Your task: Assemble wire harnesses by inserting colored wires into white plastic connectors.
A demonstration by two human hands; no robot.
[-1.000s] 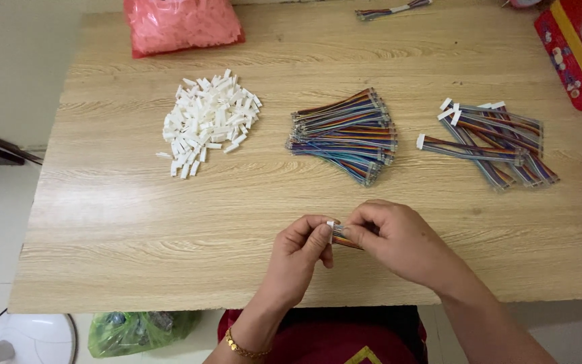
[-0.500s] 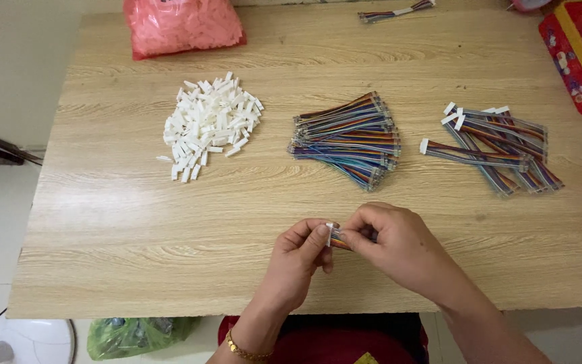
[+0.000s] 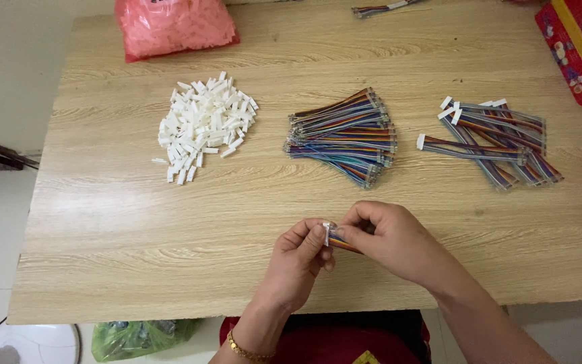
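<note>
- The left hand (image 3: 299, 259) and the right hand (image 3: 389, 239) meet above the near edge of the pale wooden table (image 3: 136, 236), fingertips touching.
- Between them is 1 short multicoloured ribbon cable (image 3: 342, 243) with a small white plastic connector (image 3: 328, 229) at its left end.
- The left thumb and fingers pinch the connector; the right fingers are pressed together on the cable just beside it — most of the cable is hidden in the right hand.
- Farther on the table lie 3 groups: a heap of small white plastic housings (image 3: 203, 125) at left, a bundle of bare rainbow ribbon cables (image 3: 345, 135) in the middle, a pile of ribbon cables with white connectors fitted (image 3: 493, 138) at right.
- A pink plastic bag (image 3: 173, 25) sits at the far left edge — well apart from the hands.
</note>
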